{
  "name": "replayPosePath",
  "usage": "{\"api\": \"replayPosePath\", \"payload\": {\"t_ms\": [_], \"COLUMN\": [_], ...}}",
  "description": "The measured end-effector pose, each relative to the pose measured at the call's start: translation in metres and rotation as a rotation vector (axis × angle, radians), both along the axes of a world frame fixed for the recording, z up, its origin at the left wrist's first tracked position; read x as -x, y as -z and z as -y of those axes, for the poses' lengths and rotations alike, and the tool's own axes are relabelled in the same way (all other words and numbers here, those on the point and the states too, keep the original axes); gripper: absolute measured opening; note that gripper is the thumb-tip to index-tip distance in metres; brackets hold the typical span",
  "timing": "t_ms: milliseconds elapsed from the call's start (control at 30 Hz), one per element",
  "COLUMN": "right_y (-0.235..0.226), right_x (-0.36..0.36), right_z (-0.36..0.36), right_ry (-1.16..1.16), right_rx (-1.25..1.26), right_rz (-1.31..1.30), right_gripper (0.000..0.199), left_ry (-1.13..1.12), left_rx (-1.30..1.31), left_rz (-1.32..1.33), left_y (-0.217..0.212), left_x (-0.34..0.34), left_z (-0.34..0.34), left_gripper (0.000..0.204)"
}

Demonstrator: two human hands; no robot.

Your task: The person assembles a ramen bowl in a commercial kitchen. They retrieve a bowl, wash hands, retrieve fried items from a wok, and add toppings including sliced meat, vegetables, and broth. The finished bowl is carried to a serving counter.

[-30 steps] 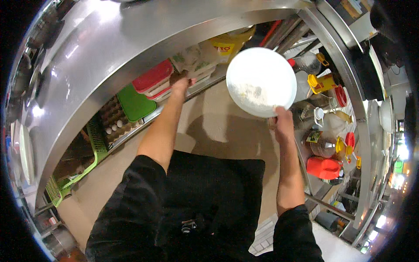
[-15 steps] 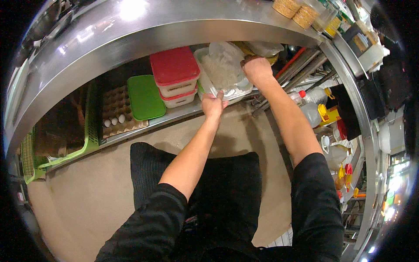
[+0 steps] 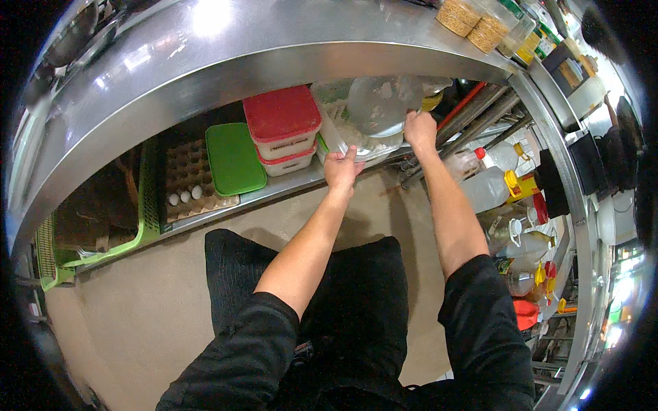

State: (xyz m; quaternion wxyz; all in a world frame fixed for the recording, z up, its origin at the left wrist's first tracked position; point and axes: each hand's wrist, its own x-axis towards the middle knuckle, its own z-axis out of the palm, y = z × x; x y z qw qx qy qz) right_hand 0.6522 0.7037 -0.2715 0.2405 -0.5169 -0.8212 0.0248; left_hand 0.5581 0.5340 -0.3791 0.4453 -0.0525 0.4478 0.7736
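Note:
My left hand point(image 3: 343, 170) is closed on the near rim of a clear plastic container point(image 3: 378, 147), its thumb pointing up. The container sits on the shelf under the steel counter, and pale, whitish contents show in it. My right hand point(image 3: 420, 132) is closed at the edge of a round, translucent plastic piece point(image 3: 384, 106) with whitish smears, which is tilted up over the container. Whether that piece is a bowl or a lid I cannot tell. My right fingertips are partly hidden.
Left of the container stand two stacked red-lidded boxes point(image 3: 282, 113), a green-lidded box point(image 3: 235, 159), an egg tray point(image 3: 186, 171) with a few eggs, and a green basket point(image 3: 147, 205). The steel counter point(image 3: 274, 58) overhangs them. Metal pipes point(image 3: 480, 113) and plastic bottles point(image 3: 486, 190) are on the right.
My right hand has come nearer and slightly right, and the round translucent piece now stands tilted beside it. My left hand keeps its hold on the container's rim.

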Motion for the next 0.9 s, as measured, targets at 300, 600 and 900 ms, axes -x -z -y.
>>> {"api": "replayPosePath", "payload": {"t_ms": [300, 600, 900], "right_y": [0.011, -0.092, -0.193], "right_x": [-0.03, -0.162, -0.302], "right_z": [0.066, 0.184, 0.281], "right_ry": [0.055, 0.223, 0.147], "right_rx": [1.002, 1.112, 1.112], "right_rz": [-1.072, -0.962, -0.648], "right_gripper": [0.025, 0.029, 0.031], "left_ry": [-0.108, -0.103, -0.821], "left_rx": [-0.189, 0.163, 0.598], "left_rz": [0.157, 0.125, -0.28], "left_y": [0.026, -0.099, -0.377], "left_x": [0.025, 0.008, 0.261], "left_z": [-0.024, 0.202, 0.515], "left_gripper": [0.027, 0.02, 0.035]}}
